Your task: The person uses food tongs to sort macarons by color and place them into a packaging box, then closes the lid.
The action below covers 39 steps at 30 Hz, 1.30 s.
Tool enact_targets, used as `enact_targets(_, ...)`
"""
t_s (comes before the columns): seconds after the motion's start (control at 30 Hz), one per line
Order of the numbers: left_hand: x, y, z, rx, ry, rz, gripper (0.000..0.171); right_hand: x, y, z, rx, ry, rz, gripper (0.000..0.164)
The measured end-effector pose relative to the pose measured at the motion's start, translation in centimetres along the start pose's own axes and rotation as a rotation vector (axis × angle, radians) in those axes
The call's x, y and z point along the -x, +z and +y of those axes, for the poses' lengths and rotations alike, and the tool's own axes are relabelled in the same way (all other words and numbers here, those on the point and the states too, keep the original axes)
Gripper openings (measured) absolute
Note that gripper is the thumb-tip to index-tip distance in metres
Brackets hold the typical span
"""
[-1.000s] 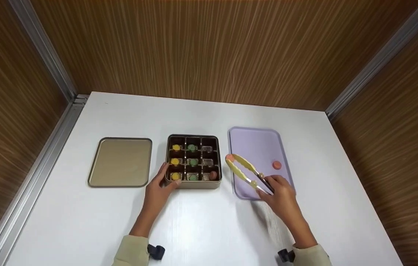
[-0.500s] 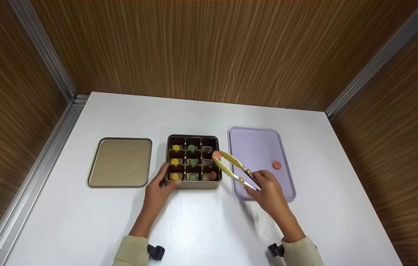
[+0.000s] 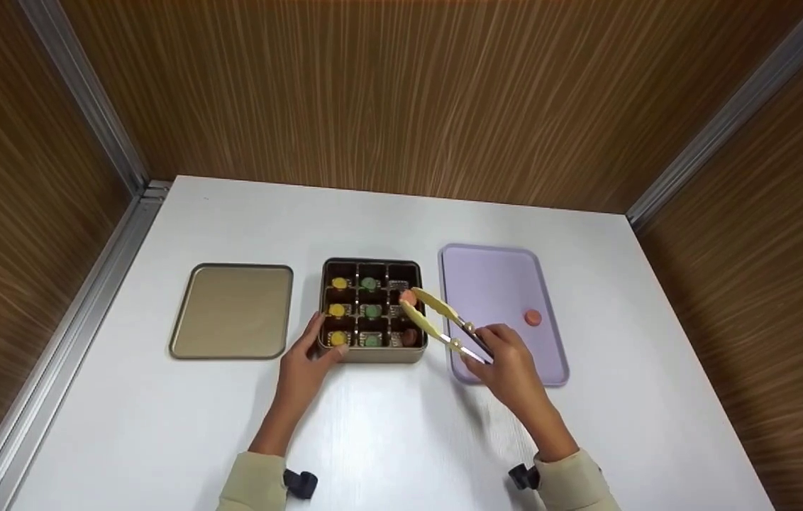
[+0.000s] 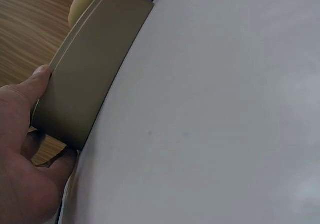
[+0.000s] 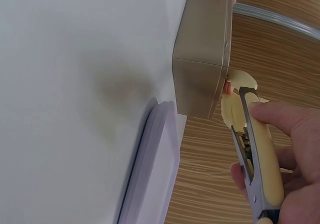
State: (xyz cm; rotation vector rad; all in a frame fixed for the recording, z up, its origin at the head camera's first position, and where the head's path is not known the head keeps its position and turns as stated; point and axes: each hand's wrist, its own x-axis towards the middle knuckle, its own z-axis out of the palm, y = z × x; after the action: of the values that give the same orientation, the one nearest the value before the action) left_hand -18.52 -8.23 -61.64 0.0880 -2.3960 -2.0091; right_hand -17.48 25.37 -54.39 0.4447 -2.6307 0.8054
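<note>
My right hand (image 3: 511,365) grips a pair of tongs (image 5: 260,149) with yellow tips. Between those tips is a round orange-pink piece, perhaps a small macaron (image 3: 408,297), over the right column of a gold tin box (image 3: 380,355). A dark divided insert splits the box into several compartments. Yellow pieces (image 3: 337,310) fill the left column, green pieces (image 3: 372,311) the middle one, and a brown piece (image 3: 409,337) lies front right. With thumb at the front rim and fingers along the left side, my left hand (image 3: 302,372) holds the box's near left corner.
To the right lies a lilac tray (image 3: 490,277), bearing another orange-pink piece (image 3: 533,317). A flat gold lid (image 3: 231,312) rests on the white table (image 3: 373,440) left of the box. Wood-grain panels (image 3: 373,92) enclose the back and sides.
Tongs and the orange-pink piece have travelled left from above the lilac tray to over the box's right column. The left hand and box stay put.
</note>
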Motion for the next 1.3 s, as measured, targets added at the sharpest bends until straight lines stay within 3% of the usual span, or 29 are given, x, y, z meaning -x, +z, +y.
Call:
enact_targets(0.57,-0.1,0.0,-0.2,0.004,-0.013,-0.006,0.075,0.5,-0.4,0.8,-0.014,-0.009,0.034,0.039)
enact_targets(0.93,0.0,0.1,0.0,0.026,-0.021,-0.01,0.075,1.9,-1.9,2.9,0.02,0.094,0.072,0.047)
enact_targets(1.0,0.2,0.1,0.8,0.025,-0.033,-0.015,0.075,2.4,-2.2,3.6,0.034,0.118,0.089,0.048)
enact_targets(1.3,-0.1,0.1,-0.2,0.018,-0.009,-0.004,0.076,4.7,-3.9,6.3,0.065,0.222,0.16,0.051)
